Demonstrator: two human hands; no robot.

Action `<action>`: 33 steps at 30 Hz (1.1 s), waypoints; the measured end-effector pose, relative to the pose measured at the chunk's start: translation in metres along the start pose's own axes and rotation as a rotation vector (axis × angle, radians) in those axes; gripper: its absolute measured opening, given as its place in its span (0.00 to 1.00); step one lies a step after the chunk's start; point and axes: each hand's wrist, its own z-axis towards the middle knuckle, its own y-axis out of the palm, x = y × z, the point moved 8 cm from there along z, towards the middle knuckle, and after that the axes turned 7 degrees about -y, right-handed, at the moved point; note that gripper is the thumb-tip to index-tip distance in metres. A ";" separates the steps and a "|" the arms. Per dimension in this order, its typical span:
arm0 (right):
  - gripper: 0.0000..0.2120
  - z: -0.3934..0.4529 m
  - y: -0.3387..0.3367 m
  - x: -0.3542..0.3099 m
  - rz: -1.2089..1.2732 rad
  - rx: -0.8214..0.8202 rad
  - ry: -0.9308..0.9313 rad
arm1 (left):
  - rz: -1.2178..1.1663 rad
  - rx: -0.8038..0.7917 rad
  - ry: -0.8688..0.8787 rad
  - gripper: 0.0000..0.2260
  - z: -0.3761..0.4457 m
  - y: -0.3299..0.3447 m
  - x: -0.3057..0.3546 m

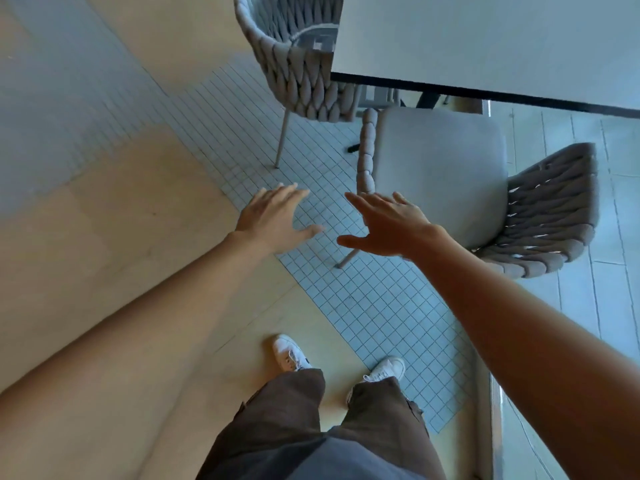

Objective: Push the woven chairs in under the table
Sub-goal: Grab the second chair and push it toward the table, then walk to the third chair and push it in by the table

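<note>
A pale table [485,39] with a dark edge fills the upper right. One grey woven chair [301,74] stands at its left side, its seat partly under the tabletop. A second woven chair [446,168] with a grey cushion stands out from the table's near edge, its woven back [547,209] to the right. My left hand [273,220] hovers open over the tiled floor, touching nothing. My right hand [388,223] is open too, fingers spread beside the near chair's woven arm [367,150], apart from it.
The floor is pale wood with a diagonal strip of small white tiles [363,299] running under the chairs. My legs in brown trousers and white shoes [289,355] stand at the bottom. A dark table leg [353,147] shows between the chairs.
</note>
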 end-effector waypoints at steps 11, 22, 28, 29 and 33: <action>0.50 0.123 -0.040 -0.093 -0.102 -0.047 -0.092 | -0.034 0.045 -0.177 0.42 -0.021 -0.032 -0.165; 0.52 0.285 -0.102 -0.110 -0.124 -0.055 -0.180 | -0.020 0.091 -0.301 0.42 0.048 -0.080 -0.284; 0.53 0.375 -0.137 -0.091 -0.138 -0.089 -0.188 | -0.027 0.082 -0.331 0.41 0.126 -0.117 -0.325; 0.53 0.388 -0.143 -0.089 -0.141 -0.099 -0.191 | -0.033 0.089 -0.334 0.41 0.138 -0.124 -0.330; 0.53 0.435 -0.162 -0.079 -0.133 -0.121 -0.200 | -0.040 0.096 -0.315 0.41 0.186 -0.149 -0.344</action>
